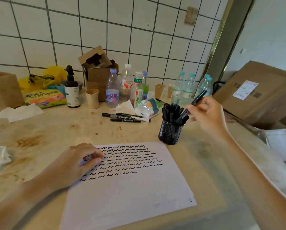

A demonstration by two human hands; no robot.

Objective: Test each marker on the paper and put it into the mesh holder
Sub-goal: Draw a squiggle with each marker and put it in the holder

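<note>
A white sheet of paper (130, 188) covered with rows of black squiggles lies on the stained counter. My left hand (79, 161) rests on its upper left corner, fingers loosely curled on the sheet. Behind the paper stands a black mesh holder (169, 131) full of black markers. My right hand (206, 115) pinches one black marker (196, 101), tilted, with its lower end down among the markers in the holder. Several loose black markers (124, 117) lie on the counter to the holder's left.
Along the tiled wall stand water bottles (112, 89), paper cups (92, 98), a dark pump bottle (71, 90), a brown box (97, 70) and crumpled tissues (0, 156). A large cardboard box (258, 92) sits at the right edge.
</note>
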